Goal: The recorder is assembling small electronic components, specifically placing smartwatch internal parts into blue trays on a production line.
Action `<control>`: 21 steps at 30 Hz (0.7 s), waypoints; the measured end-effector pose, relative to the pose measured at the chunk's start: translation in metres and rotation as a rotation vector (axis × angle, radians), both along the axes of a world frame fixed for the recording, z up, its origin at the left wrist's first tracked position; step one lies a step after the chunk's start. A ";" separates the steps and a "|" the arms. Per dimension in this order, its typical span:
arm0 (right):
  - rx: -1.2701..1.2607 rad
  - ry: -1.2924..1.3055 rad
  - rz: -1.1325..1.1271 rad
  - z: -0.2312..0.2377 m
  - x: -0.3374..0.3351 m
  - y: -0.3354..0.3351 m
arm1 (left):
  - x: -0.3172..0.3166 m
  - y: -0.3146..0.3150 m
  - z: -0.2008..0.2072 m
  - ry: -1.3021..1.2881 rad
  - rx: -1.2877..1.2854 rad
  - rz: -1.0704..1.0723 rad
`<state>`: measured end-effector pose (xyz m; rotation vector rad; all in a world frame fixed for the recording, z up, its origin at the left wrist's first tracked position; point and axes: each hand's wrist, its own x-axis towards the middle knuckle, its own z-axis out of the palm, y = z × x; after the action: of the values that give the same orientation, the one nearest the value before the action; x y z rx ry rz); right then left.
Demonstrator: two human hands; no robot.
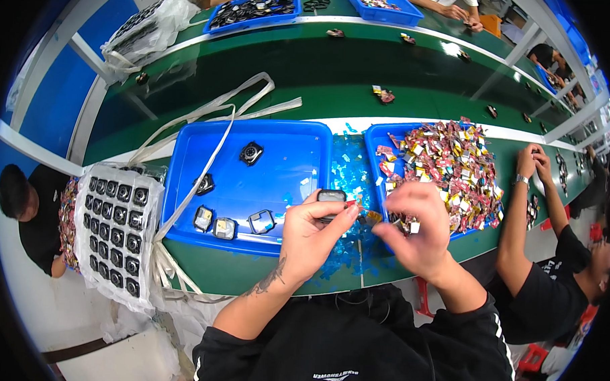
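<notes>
My left hand (310, 234) is closed around a small dark watch case (331, 198), squarish with rounded corners, above the gap between two blue trays. A thin strip with red and yellow parts (366, 213) sticks out from the case toward my right hand (418, 225). That hand is raised over the near left corner of the right tray, thumb and fingers curved but apart. In the left tray (286, 139) lie several similar watch cases (250, 154), some with pale faces up. The right tray (381, 136) is heaped with small red, yellow and white flexible circuit pieces (447, 168).
Blue film scraps (349, 172) litter the green bench between the trays. White straps (234, 114) drape over the left tray. A tray stack of black round parts (116, 217) stands at left. Beyond, a green conveyor (289, 62) carries scattered parts. A co-worker (551, 266) sits at right.
</notes>
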<state>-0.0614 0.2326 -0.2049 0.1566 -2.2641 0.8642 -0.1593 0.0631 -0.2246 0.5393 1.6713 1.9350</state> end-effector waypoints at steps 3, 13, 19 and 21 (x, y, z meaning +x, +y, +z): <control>0.205 0.001 0.016 0.014 -0.007 -0.014 | 0.004 -0.001 -0.009 -0.118 0.077 -0.119; -0.004 -0.112 0.046 0.007 -0.004 -0.013 | 0.017 -0.008 -0.006 -0.758 0.313 -0.092; -0.697 -0.178 0.116 -0.001 0.004 -0.018 | 0.028 -0.013 -0.013 -0.515 0.292 0.211; -0.771 -0.202 0.157 0.002 0.003 -0.018 | 0.016 -0.021 -0.019 -0.119 0.214 0.255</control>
<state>-0.0582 0.2149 -0.2027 -0.1142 -1.9434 1.8318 -0.1433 0.0420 -0.2433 0.2915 1.5280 2.2985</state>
